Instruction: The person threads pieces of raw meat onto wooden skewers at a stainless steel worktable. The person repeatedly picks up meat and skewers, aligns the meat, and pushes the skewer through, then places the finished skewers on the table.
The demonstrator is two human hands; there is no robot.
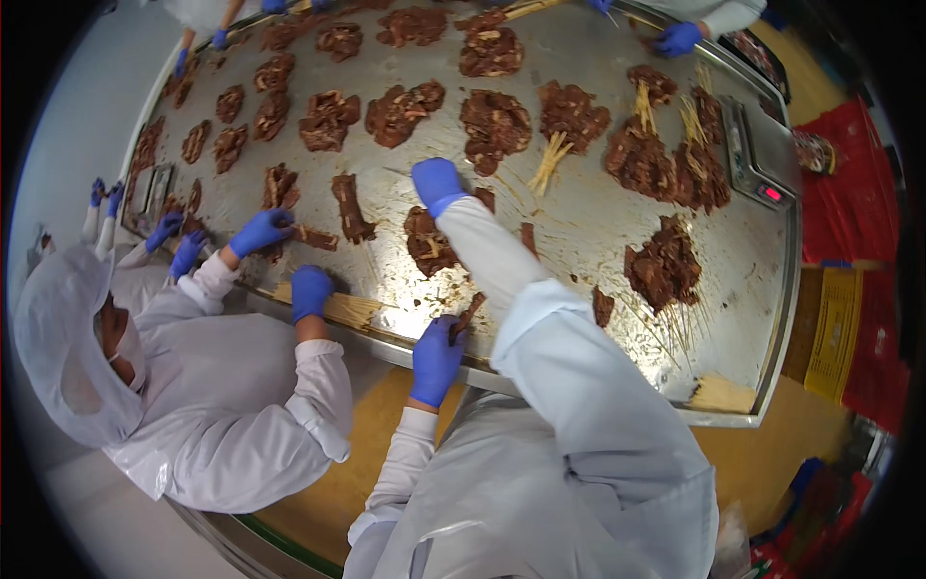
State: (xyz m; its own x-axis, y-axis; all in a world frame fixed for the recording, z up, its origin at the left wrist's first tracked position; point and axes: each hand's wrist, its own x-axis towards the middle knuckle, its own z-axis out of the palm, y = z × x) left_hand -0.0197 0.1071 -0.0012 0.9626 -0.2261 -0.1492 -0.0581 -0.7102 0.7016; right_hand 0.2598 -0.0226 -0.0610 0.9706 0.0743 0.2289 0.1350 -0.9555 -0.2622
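My left hand point(438, 362), in a blue glove, grips a strip of dark marinated meat point(470, 315) near the table's front edge. Further in, my right hand point(438, 184), also blue-gloved, reaches over the steel table; its fingers are curled, and whether they hold anything cannot be told. Just below that hand lies a pile of meat strips point(428, 242). Partly behind my right forearm are smaller meat pieces point(529, 237). A bundle of wooden skewers point(551, 163) rests against another meat pile point(574, 116) to the right.
A co-worker point(210, 376) stands close on the left, gloved hands over meat and skewers point(347, 307). More workers' hands point(678, 39) are along the far edge. A digital scale point(756, 163) stands at right. Loose skewers point(720, 393) lie at the near right corner, a yellow crate point(832, 333) beyond.
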